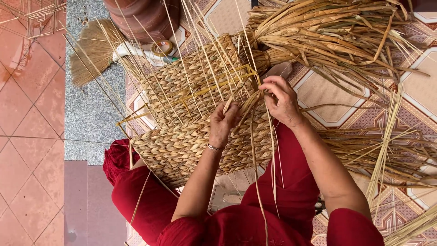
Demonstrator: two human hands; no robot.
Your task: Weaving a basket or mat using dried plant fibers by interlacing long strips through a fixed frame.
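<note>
A partly woven straw basket point(191, 114) on a yellow wire frame point(236, 77) rests across my lap, with thin upright stalks sticking out of it. My left hand point(223, 123) presses against the woven wall near the rim and pinches a flat straw strand point(230, 102). My right hand point(282, 100) is at the rim just to the right, fingers closed on a twisted straw strand point(255, 114) that trails down over my red clothing. A bracelet sits on my left wrist.
A big bundle of dried straw point(327, 32) lies on the patterned tile floor point(332, 105) beyond the basket, and more straw point(387, 155) lies at the right. A broom point(95, 50), a tape roll point(163, 47) and a brown clay pot point(145, 18) stand at the upper left.
</note>
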